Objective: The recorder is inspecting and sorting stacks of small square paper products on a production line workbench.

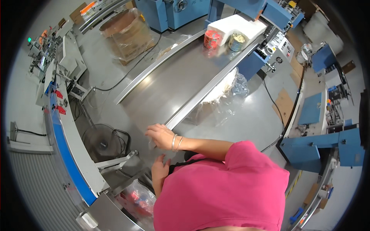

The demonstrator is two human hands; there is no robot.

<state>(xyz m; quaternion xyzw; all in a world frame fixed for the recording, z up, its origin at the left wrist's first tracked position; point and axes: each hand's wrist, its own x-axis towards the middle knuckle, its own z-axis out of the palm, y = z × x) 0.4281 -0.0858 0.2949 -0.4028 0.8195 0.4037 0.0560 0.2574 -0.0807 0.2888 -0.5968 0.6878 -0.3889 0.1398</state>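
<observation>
Workshop floor: grey and glossy, with a clear-lined carton [125, 32] beyond the desk's left edge and blue machinery [185, 15] past its far end.
Desk: a long, bare-metal desk [169, 82] whose long axis slants from the near left toward the far right, edged by a left rail [158, 66] and a right rail [200, 97].
Far end: a red container [212, 39] stands toward the left, a gold-topped container [236, 42] to its right, both in front of a white block [241, 25], well apart from the hands.
Near right corner: the right hand [161, 136] is the nearer one, overlapping the rail's end in view; contact cannot be told.
Pale scrap: a small translucent bit [151, 144] shows under the right fingers, just off that corner; its long axis is too small to read.
Right arm: reaches leftward across the body, palm down, fingers bent loosely; whether they grip the scrap, I cannot tell.
Left hand: lower and closer to the torso [159, 170], fingers pointing up, slightly parted; its palm is hidden, so its hold is unclear.
Below: a clear bag with red contents [139, 198].
</observation>
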